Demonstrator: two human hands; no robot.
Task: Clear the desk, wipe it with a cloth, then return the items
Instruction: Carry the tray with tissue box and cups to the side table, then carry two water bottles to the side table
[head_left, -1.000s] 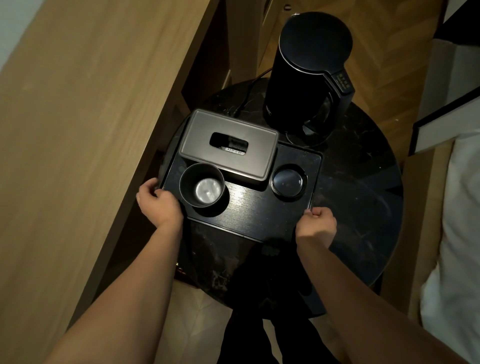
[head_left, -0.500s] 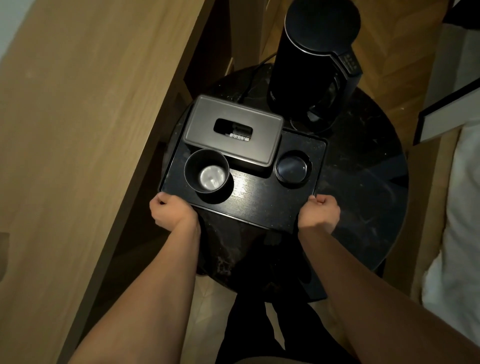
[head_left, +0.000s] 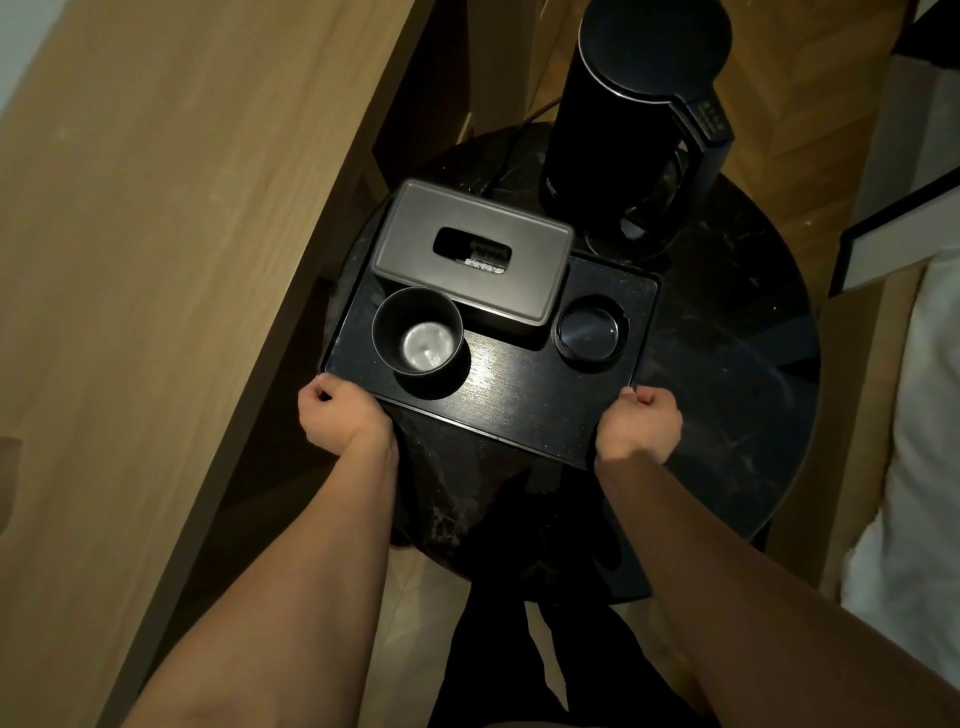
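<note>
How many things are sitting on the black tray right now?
3: a grey tissue box at the far left, a black cup in front of it, and a round ashtray at the right.

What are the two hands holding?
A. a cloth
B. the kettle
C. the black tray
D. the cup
C: the left hand and right hand each grip a near corner of the tray; the kettle and cup are untouched.
</note>
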